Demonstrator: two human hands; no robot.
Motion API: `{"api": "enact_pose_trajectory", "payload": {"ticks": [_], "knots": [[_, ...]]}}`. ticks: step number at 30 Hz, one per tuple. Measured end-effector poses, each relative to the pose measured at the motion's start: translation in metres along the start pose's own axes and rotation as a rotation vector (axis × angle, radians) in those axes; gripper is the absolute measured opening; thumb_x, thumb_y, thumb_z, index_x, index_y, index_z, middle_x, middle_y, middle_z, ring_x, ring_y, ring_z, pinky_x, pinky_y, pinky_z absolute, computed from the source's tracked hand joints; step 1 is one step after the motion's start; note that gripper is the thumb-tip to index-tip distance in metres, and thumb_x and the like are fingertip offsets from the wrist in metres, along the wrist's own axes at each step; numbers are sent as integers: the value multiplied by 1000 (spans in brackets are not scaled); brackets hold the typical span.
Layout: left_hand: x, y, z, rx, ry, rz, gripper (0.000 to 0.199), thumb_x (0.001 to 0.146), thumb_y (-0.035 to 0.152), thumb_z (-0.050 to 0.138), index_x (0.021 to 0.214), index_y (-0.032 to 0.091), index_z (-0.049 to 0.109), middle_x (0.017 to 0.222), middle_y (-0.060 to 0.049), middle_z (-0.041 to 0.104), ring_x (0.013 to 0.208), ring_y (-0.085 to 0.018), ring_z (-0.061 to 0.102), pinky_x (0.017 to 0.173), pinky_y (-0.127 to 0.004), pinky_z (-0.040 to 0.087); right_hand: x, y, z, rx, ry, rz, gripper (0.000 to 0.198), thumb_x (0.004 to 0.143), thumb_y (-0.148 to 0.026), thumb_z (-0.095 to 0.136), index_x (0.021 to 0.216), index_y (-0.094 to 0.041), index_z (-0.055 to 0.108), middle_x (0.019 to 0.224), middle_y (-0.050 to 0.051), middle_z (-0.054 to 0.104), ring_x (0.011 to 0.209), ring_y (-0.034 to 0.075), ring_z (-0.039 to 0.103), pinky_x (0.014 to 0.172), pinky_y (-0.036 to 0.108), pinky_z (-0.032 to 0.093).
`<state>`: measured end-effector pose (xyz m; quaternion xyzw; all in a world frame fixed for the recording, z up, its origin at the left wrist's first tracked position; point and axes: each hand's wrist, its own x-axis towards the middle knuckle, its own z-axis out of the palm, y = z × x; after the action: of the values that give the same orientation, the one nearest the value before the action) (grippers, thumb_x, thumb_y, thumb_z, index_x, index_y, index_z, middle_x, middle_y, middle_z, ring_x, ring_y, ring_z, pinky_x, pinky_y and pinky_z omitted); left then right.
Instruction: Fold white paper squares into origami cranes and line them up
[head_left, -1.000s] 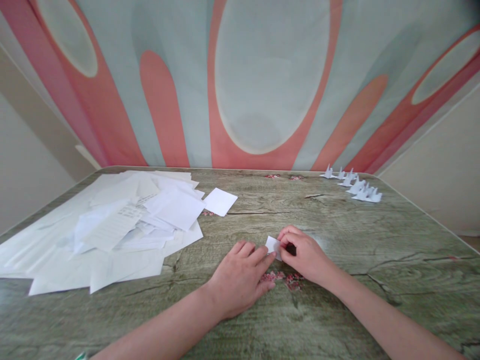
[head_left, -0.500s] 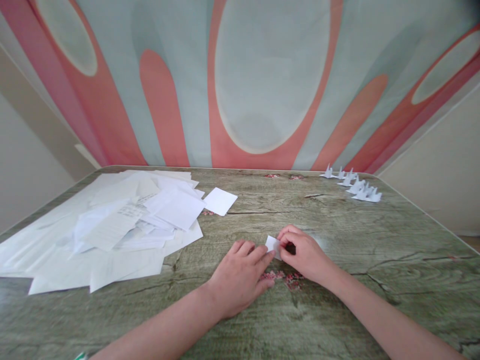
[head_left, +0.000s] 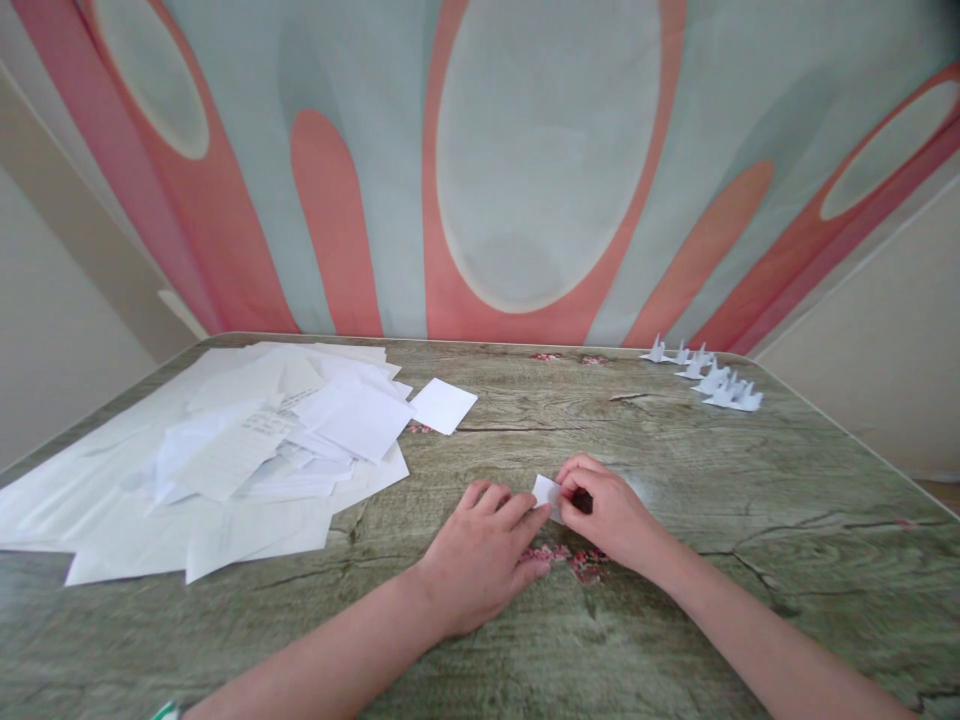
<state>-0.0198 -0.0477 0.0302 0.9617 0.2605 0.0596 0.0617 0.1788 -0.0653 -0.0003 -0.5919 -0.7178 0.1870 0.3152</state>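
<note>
Small white piece of paper [head_left: 546, 490] on the tabletop [head_left: 600, 650], just beyond the middle, between the two hands: one piece, plain, pale, straight-edged, one corner pointing up and left, the remainder covered by fingers. Left hand [head_left: 480, 560] palm down, fingers slightly spread, forefinger resting along the paper's near edge. Right hand [head_left: 611, 512] pinches the paper's right side between thumb and forefinger, other fingers curled. Tabletop grey-green, wood-grained, printed with red-pink blossom: two clusters by the hands, two at the far edge, one beside a loose white square sheet [head_left: 445, 406]. That sheet, a single one by its outline, lies against the right edge of a broad paper heap [head_left: 240, 455] at left; sheets overlap, a few bear print. Far right corner: a cluster of white paper cranes [head_left: 735, 395], perhaps seven, crowded and small at this range. One patterned hanging [head_left: 544, 150], coral and grey-blue, behind the table.
</note>
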Motion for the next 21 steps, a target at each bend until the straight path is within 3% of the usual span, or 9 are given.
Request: {"api": "enact_pose_trajectory", "payload": {"ticks": [9, 14, 18, 21], "knots": [[-2, 0, 1, 7, 10, 0, 44, 88, 48, 39, 126, 25, 42, 115, -4, 51, 103, -24, 42, 93, -41, 29, -4, 9, 3, 19, 15, 17, 13, 72, -13, 55, 83, -19, 52, 81, 0, 55, 72, 14, 52, 66, 27, 44], [-1, 1, 1, 22, 26, -1, 43, 88, 48, 40, 124, 25, 43, 112, -4, 52, 101, -23, 43, 91, -40, 30, -10, 3, -9, 32, -7, -75, 17, 82, -15, 47, 97, -19, 55, 95, 5, 54, 82, 15, 54, 73, 29, 46], [-2, 2, 1, 42, 44, -1, 45, 87, 50, 40, 124, 26, 43, 111, -4, 52, 100, -22, 43, 91, -40, 31, -28, -4, -12, -224, -14, -132, 41, 81, -1, 33, 108, -19, 56, 94, 7, 51, 89, 18, 51, 78, 34, 44], [-2, 2, 0, 60, 49, 8, 46, 86, 51, 40, 124, 26, 43, 112, -4, 52, 100, -22, 43, 91, -40, 31, -43, -6, -3, -408, -30, -154, 45, 81, -1, 34, 118, -18, 52, 94, 9, 52, 85, 20, 50, 75, 35, 44]]}}
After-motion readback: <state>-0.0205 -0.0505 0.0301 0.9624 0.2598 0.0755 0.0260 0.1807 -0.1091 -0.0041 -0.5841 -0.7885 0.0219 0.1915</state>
